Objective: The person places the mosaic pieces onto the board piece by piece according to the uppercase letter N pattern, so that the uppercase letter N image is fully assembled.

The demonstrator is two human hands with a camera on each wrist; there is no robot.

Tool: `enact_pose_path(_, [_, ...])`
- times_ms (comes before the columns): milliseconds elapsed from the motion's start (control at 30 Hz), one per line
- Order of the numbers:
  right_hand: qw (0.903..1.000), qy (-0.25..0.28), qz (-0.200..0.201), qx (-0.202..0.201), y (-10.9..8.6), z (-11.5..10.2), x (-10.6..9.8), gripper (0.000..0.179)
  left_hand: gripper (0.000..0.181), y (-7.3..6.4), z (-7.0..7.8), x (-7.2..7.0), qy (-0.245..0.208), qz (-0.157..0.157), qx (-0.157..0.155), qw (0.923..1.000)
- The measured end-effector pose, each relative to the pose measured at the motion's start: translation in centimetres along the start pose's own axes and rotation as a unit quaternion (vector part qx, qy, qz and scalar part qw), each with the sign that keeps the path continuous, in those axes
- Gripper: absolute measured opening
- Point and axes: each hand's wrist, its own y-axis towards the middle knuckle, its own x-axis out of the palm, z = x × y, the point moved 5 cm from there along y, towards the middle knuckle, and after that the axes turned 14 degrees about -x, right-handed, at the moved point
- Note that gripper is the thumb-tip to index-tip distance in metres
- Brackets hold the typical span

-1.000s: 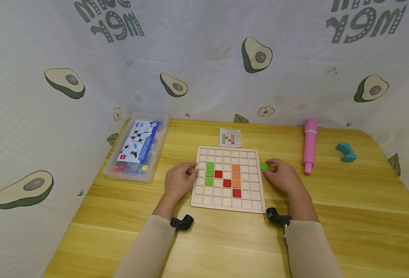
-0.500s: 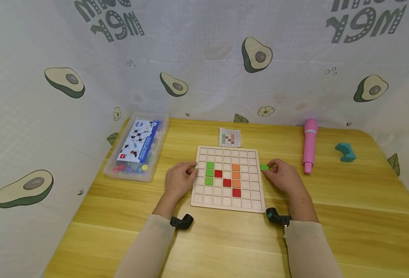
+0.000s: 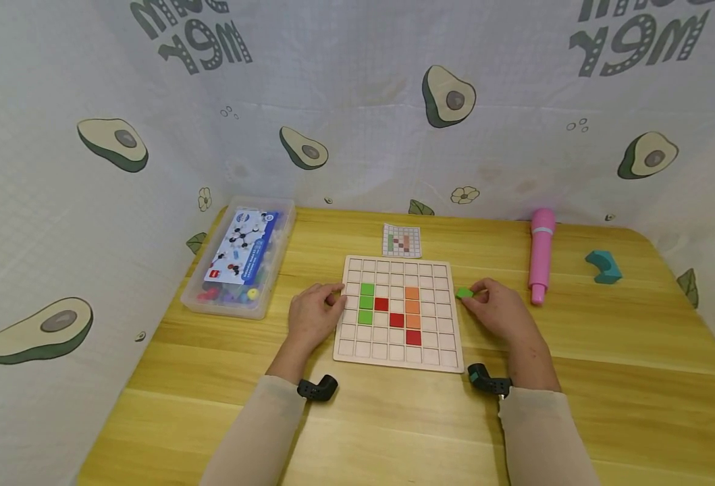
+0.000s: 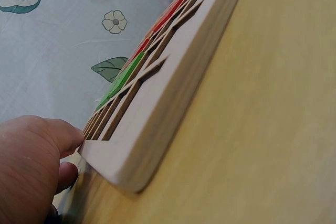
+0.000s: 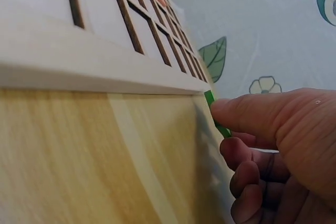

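A wooden grid board point(image 3: 431, 349) lies on the table, with green tiles point(image 3: 366, 303), red tiles point(image 3: 396, 320) and orange tiles point(image 3: 413, 307) in its cells. My left hand point(image 3: 316, 314) rests at the board's left edge. In the left wrist view, the thumb point(image 4: 68, 136) touches that edge. Just off the right edge, my right hand point(image 3: 498, 310) pinches a small green square tile point(image 3: 464, 293) between thumb and fingers. Seen from the right wrist, this green tile point(image 5: 216, 114) is tilted and partly covered by the thumb point(image 5: 247, 111).
Behind the board lies a small pattern card point(image 3: 402, 241) with a coloured grid. To the left is a clear plastic box point(image 3: 242, 256) of colourful pieces. A pink microphone-shaped toy point(image 3: 541, 256) and a teal arch block point(image 3: 604, 267) lie on the right.
The green tile in my right hand has turned and tilted slightly, and that hand has shifted a little to the right. My left hand, the board and the tiles on it look unchanged.
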Motion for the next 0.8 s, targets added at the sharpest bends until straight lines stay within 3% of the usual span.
enact_pose_path(333, [0.9997,0.000,0.005,-0.024,-0.3,-1.8,-0.4,0.047,0.031,0.0,-0.1,0.1,0.003,-0.004,-0.005,1.0000])
enact_pose_path(800, [0.9959,0.023,0.001,-0.087,-0.3,-5.2,0.9,0.034,0.030,0.0,0.0,-0.1,0.002,0.002,-0.002,1.0000])
